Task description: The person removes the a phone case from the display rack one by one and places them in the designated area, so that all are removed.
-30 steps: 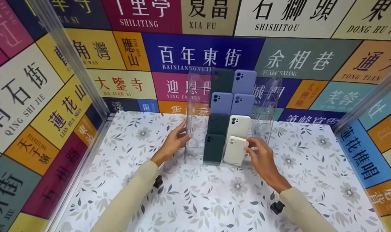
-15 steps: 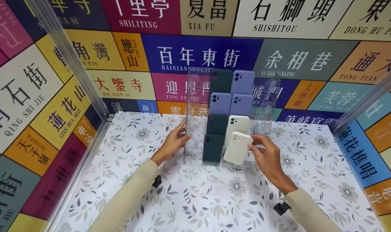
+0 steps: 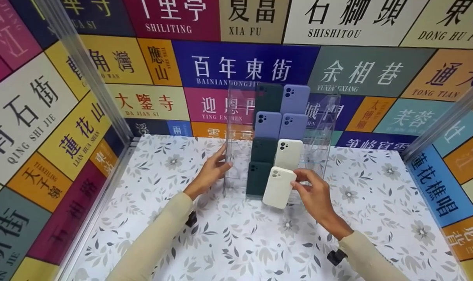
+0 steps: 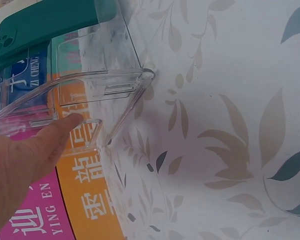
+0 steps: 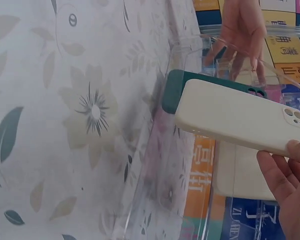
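Note:
A cream phone case (image 3: 279,187) is pinched at its right edge between the thumb and fingers of my right hand (image 3: 314,195). It tilts in front of the clear acrylic display stand (image 3: 318,156), partly covering the lower dark green case (image 3: 255,179). In the right wrist view, the held cream case (image 5: 235,112) hangs apart from another cream case (image 5: 240,172) behind it. My left hand (image 3: 211,171) rests its extended fingers against the stand's left side. In the left wrist view, a fingertip of the left hand (image 4: 35,155) touches the clear side panel (image 4: 90,85).
Above on the stand are a second cream case (image 3: 289,152), another dark green case (image 3: 263,150), several purple cases (image 3: 296,97) and a green one (image 3: 269,97). A floral-print cloth (image 3: 220,242) covers the table. Sign-printed walls (image 3: 244,62) enclose the back and sides.
The cream case in my right hand first tilted out to the right, then came forward and left, away from its place on the stand. My left hand has stayed at the stand's side.

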A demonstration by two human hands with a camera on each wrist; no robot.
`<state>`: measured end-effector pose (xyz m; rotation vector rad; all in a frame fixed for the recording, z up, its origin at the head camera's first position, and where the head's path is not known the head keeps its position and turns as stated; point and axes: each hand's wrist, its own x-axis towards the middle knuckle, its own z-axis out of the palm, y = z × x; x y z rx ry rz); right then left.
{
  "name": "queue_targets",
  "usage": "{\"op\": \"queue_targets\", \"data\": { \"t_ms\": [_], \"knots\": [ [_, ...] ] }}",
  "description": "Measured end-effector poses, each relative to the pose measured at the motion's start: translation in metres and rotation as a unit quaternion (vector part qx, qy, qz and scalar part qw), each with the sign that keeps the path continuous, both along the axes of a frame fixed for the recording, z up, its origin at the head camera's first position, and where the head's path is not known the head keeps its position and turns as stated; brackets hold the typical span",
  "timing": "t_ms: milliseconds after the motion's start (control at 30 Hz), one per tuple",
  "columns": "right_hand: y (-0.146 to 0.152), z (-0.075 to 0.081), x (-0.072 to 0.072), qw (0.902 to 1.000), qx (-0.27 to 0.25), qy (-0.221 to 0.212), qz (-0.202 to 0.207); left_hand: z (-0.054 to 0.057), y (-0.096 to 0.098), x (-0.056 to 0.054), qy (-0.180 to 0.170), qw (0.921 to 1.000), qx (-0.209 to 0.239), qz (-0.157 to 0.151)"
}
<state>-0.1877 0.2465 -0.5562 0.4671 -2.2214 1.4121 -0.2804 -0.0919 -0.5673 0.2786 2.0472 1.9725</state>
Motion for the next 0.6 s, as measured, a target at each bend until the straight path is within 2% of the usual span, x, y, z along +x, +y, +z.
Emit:
{"op": "queue_targets", "data": {
  "t_ms": [200,433,600],
  "knots": [
    [-0.014,-0.008,0.002,0.9997,-0.006,-0.010,0.021,0.002,-0.001,0.000,0.002,1.0000,-0.001,0.002],
    [-0.034,-0.014,0.007,0.9972,-0.020,-0.059,0.041,0.002,0.000,0.001,0.009,0.9999,-0.010,0.005],
    [-0.047,-0.021,0.010,0.9918,-0.044,-0.102,0.064,0.000,0.003,0.000,0.007,0.9999,-0.004,0.011]
  ]
}}
